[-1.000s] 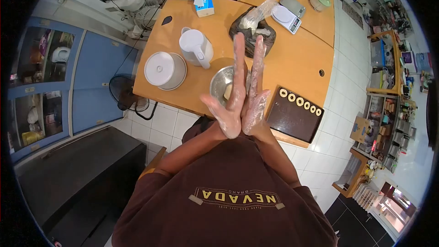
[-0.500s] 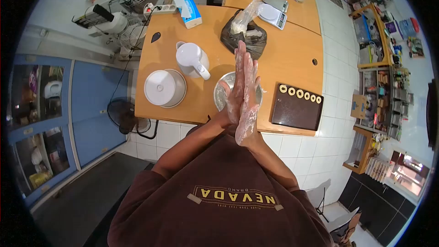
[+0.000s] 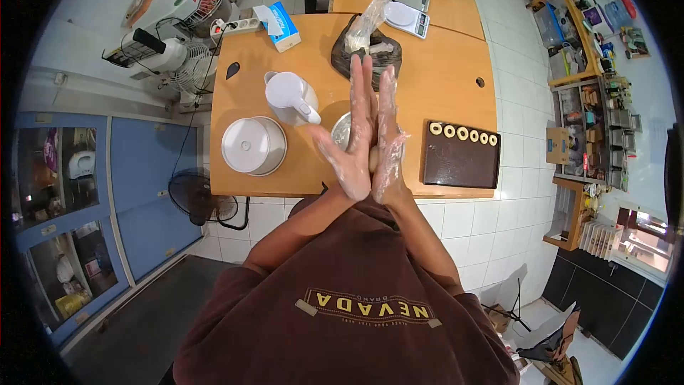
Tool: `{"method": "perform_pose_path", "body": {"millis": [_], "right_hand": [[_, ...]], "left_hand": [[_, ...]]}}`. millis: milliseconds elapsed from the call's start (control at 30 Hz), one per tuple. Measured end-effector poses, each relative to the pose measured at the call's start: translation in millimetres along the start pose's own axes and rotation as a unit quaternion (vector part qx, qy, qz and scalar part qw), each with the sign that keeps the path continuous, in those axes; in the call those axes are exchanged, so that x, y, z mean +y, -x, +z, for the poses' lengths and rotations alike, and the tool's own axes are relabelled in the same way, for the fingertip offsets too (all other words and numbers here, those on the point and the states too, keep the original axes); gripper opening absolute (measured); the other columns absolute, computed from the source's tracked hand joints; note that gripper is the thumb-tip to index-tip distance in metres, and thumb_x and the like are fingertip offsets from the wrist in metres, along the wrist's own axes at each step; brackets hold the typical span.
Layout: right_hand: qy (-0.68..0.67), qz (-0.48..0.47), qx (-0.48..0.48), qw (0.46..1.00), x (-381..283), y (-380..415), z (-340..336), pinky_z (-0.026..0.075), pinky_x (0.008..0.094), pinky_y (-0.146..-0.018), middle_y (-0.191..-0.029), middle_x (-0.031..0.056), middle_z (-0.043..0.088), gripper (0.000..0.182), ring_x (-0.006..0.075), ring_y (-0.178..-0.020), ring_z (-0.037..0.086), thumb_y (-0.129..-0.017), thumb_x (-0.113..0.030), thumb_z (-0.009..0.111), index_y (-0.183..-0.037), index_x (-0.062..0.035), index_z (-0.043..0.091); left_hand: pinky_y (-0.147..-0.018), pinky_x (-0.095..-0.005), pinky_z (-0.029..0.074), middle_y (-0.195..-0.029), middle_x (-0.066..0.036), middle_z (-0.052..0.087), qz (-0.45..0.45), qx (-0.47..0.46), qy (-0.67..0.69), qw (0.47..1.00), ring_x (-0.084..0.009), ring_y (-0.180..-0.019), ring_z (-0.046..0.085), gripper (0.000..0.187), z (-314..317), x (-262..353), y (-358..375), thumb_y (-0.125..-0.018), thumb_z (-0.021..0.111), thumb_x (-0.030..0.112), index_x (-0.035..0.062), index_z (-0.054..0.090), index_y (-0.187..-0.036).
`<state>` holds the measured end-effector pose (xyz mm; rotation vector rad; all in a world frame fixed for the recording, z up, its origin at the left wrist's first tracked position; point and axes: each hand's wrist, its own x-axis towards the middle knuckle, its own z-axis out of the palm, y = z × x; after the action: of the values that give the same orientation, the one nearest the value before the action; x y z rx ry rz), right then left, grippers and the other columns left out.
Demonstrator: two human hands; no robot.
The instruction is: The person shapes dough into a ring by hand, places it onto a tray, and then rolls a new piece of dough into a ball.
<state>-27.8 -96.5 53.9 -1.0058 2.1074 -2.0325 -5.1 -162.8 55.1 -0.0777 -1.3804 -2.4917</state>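
My left hand (image 3: 350, 155) and my right hand (image 3: 389, 155), both dusted with white flour, face each other palm to palm above the table's front edge. Their fingers are stretched forward, and the left thumb sticks out to the side. Low between the palms shows a small pale piece of dough (image 3: 373, 159), mostly hidden by them. Behind the hands is a metal bowl (image 3: 340, 130), largely covered by them. To the right lies a dark baking tray (image 3: 461, 162) with several pale dough rings (image 3: 463, 133) in a row along its far side.
On the wooden table (image 3: 324, 171) stand a white lidded container (image 3: 246, 146) and a white pitcher (image 3: 291, 98). Farther back are a tissue box (image 3: 282, 28), a black plastic bag (image 3: 342, 53), a kitchen scale (image 3: 406, 16) and a power strip (image 3: 239, 26). A fan (image 3: 196, 199) stands left of the table.
The hands have shifted against each other and tilted apart slightly, so the pale dough between the palms now shows. The left thumb has swung outward. The camera view has shifted a little.
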Motion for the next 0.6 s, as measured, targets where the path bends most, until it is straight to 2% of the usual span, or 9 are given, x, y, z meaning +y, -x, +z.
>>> {"method": "perform_pose_path", "body": {"millis": [100,200,233,267,400,467,500,600], "right_hand": [[0.022,-0.009,0.000,1.000,3.0,9.9,2.8,-0.009,0.0569,-0.124,-0.175,0.0168,-0.001,0.089,0.0396,-0.160,-0.003,-0.104,-0.066,0.024,-0.167,-0.0054,0.006],[0.045,-0.014,0.005,0.999,7.8,22.9,1.1,-0.011,0.0566,-0.123,-0.175,0.0173,-0.002,0.088,0.0402,-0.160,-0.004,-0.104,-0.065,0.021,-0.167,-0.0042,0.006],[0.049,-0.010,0.004,0.999,10.1,27.7,1.6,-0.012,0.0565,-0.123,-0.175,0.0175,-0.002,0.088,0.0404,-0.160,-0.005,-0.105,-0.065,0.020,-0.167,-0.0038,0.006],[0.048,-0.001,0.006,0.999,12.0,30.9,1.7,-0.013,0.0564,-0.123,-0.175,0.0176,-0.002,0.088,0.0406,-0.160,-0.005,-0.105,-0.064,0.019,-0.167,-0.0034,0.006],[-0.063,0.071,0.025,0.995,-16.7,14.0,4.0,-0.011,0.0569,-0.124,-0.174,0.0200,-0.001,0.084,0.0413,-0.160,-0.004,-0.105,-0.041,0.046,-0.167,-0.0044,0.003],[-0.083,0.006,0.038,0.996,-22.4,4.7,2.2,-0.010,0.0558,-0.124,-0.174,0.0195,-0.002,0.089,0.0394,-0.160,-0.004,-0.102,-0.030,0.058,-0.167,-0.0053,0.000],[-0.065,-0.072,0.036,0.995,-15.1,-3.2,-3.2,-0.010,0.0548,-0.125,-0.174,0.0188,-0.002,0.093,0.0379,-0.161,-0.004,-0.101,-0.025,0.062,-0.167,-0.0056,-0.001],[0.025,-0.111,0.030,0.993,-21.4,-5.9,-13.3,-0.008,0.0538,-0.125,-0.175,0.0160,-0.004,0.089,0.0347,-0.161,-0.006,-0.104,-0.050,0.044,-0.167,-0.0055,0.000]], "left_hand": [[-0.125,-0.0556,0.013,-0.176,0.003,-0.003,-0.053,0.027,0.076,0.995,-0.0296,-0.160,0.008,0.119,-12.4,-12.9,-6.5,-0.076,0.004,0.101,0.0261,-0.004,-0.168],[-0.124,-0.0584,0.015,-0.176,0.009,-0.001,-0.083,0.045,0.032,0.995,-0.0275,-0.160,0.011,0.115,-20.0,-25.5,-13.9,-0.077,0.005,0.101,0.0313,-0.002,-0.168],[-0.125,-0.0543,0.007,-0.176,0.003,-0.003,-0.061,0.043,0.030,0.997,-0.0269,-0.160,0.004,0.114,-18.7,-32.5,-11.2,-0.080,0.002,0.098,0.0263,-0.002,-0.168],[-0.125,-0.0539,0.007,-0.176,0.003,-0.003,-0.040,0.034,0.008,0.999,-0.0269,-0.160,0.004,0.115,-17.8,-37.5,-9.2,-0.080,0.002,0.098,0.0258,-0.002,-0.168],[-0.126,-0.0523,0.005,-0.176,0.001,-0.002,0.015,-0.026,-0.100,0.995,-0.0269,-0.160,0.004,0.117,-10.8,-36.8,0.8,-0.079,0.003,0.099,0.0236,-0.001,-0.168],[-0.126,-0.0515,0.004,-0.176,0.000,-0.002,0.035,-0.048,-0.142,0.988,-0.0269,-0.160,0.004,0.118,-8.1,-34.2,7.1,-0.079,0.004,0.099,0.0225,-0.001,-0.168],[-0.126,-0.0511,0.003,-0.176,0.000,-0.002,0.042,-0.055,-0.153,0.986,-0.0269,-0.160,0.004,0.119,-6.1,-31.9,10.4,-0.078,0.004,0.100,0.0220,-0.001,-0.168],[-0.127,-0.0498,0.002,-0.176,-0.001,-0.002,0.054,-0.055,-0.114,0.990,-0.0269,-0.160,0.004,0.121,0.4,-21.1,13.8,-0.078,0.005,0.100,0.0204,0.000,-0.169]]}}
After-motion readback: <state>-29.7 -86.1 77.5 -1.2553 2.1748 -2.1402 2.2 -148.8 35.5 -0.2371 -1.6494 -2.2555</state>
